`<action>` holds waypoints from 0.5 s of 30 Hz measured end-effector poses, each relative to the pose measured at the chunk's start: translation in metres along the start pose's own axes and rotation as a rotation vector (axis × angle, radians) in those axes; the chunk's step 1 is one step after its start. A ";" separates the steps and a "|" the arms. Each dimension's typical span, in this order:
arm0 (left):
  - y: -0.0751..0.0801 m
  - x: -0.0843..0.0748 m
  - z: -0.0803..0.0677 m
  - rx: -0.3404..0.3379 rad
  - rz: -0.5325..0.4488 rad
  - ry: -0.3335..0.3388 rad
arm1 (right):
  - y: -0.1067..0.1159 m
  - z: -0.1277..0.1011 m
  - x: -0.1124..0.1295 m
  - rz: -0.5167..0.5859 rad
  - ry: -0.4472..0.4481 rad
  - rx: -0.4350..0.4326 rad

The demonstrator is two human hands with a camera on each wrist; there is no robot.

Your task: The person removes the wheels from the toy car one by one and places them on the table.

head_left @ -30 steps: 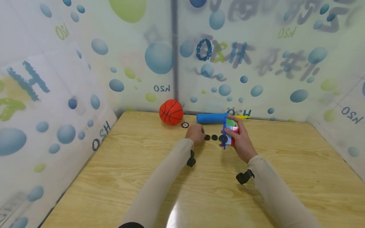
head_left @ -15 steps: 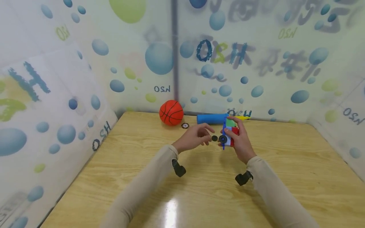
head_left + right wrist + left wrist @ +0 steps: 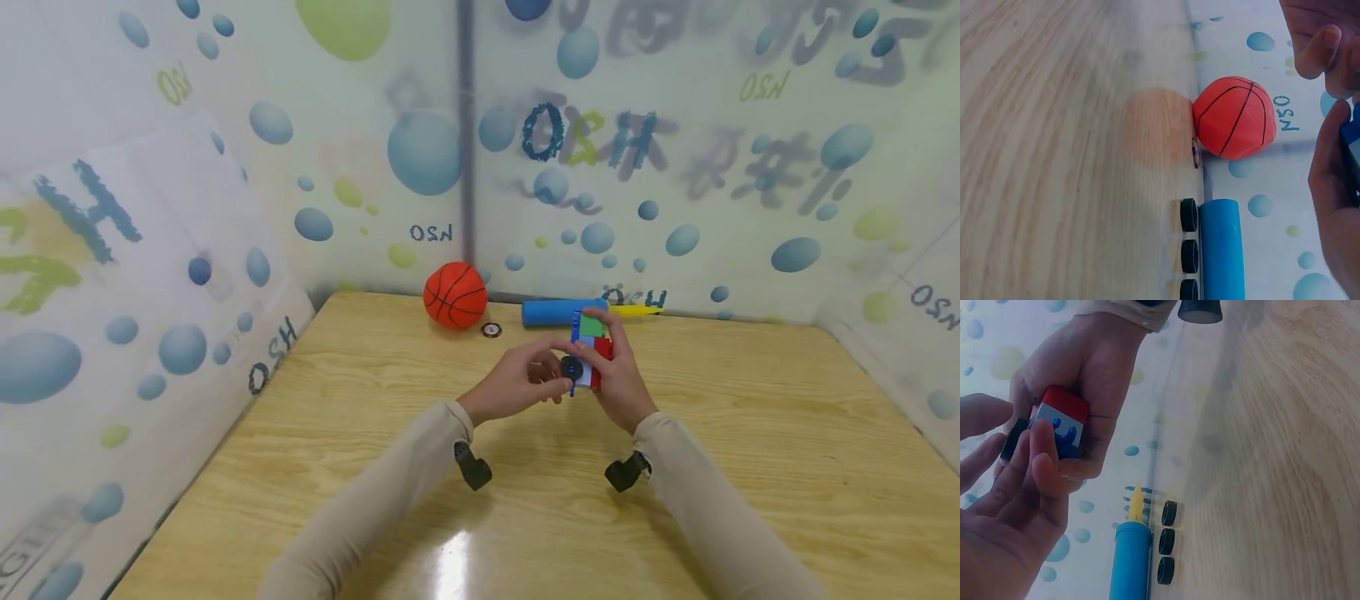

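My right hand [image 3: 626, 387] grips a toy vehicle of red, white, green and blue blocks [image 3: 592, 325] above the table. A black wheel [image 3: 572, 368] sits on the vehicle's side that faces left. Thumb and fingers of my left hand [image 3: 513, 385] close about that wheel from the left. In the left wrist view, the wheel [image 3: 1015, 439] lies between my left fingertips, beside a white block with a blue hook [image 3: 1066, 428]. Only a blue corner of the vehicle [image 3: 1352, 131] shows in the right wrist view.
Three black wheels [image 3: 1189, 256] stand in a row on the wooden table [image 3: 375, 367]. Behind them lies a blue tube [image 3: 562, 313] with a yellow pointed tip [image 3: 636, 310]. A red basketball [image 3: 455, 296] and a small round disc [image 3: 491, 330] are farther left, near the patterned wall.
My left hand has drawn back from the loose wheels on the table and come right to the wheel on the vehicle. My right hand has shifted slightly left with the vehicle.
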State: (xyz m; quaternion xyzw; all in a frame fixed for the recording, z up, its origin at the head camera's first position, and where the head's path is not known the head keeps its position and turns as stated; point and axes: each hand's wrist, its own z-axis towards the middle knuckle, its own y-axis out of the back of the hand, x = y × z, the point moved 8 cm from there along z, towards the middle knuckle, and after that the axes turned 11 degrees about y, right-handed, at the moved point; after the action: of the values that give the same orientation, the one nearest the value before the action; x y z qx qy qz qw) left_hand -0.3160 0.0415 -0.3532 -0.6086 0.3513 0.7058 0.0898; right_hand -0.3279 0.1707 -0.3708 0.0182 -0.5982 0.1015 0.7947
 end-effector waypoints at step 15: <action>-0.009 0.002 -0.004 -0.050 -0.039 0.022 | 0.000 -0.002 -0.003 0.107 0.000 0.062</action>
State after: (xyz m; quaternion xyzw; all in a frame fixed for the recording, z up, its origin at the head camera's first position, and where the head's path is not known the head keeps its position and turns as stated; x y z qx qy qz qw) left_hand -0.3084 0.0447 -0.3588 -0.6251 0.3225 0.7057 0.0846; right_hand -0.3271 0.1705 -0.3744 0.0108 -0.5948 0.1621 0.7873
